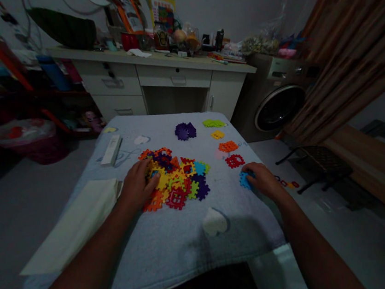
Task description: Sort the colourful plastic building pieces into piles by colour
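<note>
The things in hand are flat plastic interlocking tiles with toothed edges and open centres. They are judged light, stiff and a little slippery, unlikely to break. A single tile is best pinched at two opposite edges or hooked through its open middle. Tiles in a heap may snag on each other's teeth.

One mixed pile (177, 181) lies at the middle of the cloth-covered desk (176, 248). The left hand (138, 185) is laid on the pile's left side with its fingers curled down among the tiles. Whether a tile is gripped cannot be told.

The right hand (264, 180) is set at the right edge of the desk, its fingers closed loosely on a blue tile (244, 180) that rests on the cloth.

Six single-colour groups can be counted:
- purple (185, 131)
- green (214, 123)
- yellow (217, 135)
- orange (228, 147)
- red (234, 160)
- the blue one under the right hand

The tiles within each group and within the pile are too blurred to be counted.

Elsewhere on the desk are seen one long white box (111, 150) at far left, one small white piece (141, 140) beside it, one white lump (214, 222) at the near middle, and one folded cream cloth (79, 222) at near left.
</note>
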Motion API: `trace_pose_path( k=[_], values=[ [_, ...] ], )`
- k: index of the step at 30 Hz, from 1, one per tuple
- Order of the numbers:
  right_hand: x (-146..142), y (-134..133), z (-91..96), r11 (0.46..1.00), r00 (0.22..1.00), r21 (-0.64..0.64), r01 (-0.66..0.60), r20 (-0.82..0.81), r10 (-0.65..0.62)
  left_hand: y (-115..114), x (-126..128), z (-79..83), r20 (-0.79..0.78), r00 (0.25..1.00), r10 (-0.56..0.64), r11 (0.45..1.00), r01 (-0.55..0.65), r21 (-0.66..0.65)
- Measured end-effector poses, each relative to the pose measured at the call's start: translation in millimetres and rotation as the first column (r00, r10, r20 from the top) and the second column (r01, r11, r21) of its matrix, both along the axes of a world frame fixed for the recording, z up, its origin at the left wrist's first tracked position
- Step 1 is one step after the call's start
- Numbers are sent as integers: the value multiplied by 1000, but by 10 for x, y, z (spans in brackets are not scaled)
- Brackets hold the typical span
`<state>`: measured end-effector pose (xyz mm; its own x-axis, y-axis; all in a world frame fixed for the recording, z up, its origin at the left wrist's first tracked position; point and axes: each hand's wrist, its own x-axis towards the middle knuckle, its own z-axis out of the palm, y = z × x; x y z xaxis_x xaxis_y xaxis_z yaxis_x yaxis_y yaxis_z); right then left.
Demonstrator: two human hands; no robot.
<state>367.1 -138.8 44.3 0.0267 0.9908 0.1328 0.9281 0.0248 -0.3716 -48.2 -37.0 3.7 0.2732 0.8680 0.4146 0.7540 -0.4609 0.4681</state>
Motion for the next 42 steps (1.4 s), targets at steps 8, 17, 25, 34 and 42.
trace_pose_path(
  k=[8,17,25,34,42],
  values=[
    [-604,403,240,979,978,22,-204,-32,204,-25,20,49,48,999,7,1000,-7,4],
    [-1257,745,-67,954,953,16,-300,-24,301,-69,22,158,151,985,82,989,-99,109],
    [-1187,726,-136,958,950,98,-268,-142,280,-39,6,97,88,990,108,991,-114,63],
    [-1107,721,-123,977,873,120,-176,-438,212,5,-9,22,75,991,109,994,-111,21],
    [-836,731,63,994,731,76,-84,-673,113,-3,4,18,99,992,83,997,-83,-6]
  ],
)
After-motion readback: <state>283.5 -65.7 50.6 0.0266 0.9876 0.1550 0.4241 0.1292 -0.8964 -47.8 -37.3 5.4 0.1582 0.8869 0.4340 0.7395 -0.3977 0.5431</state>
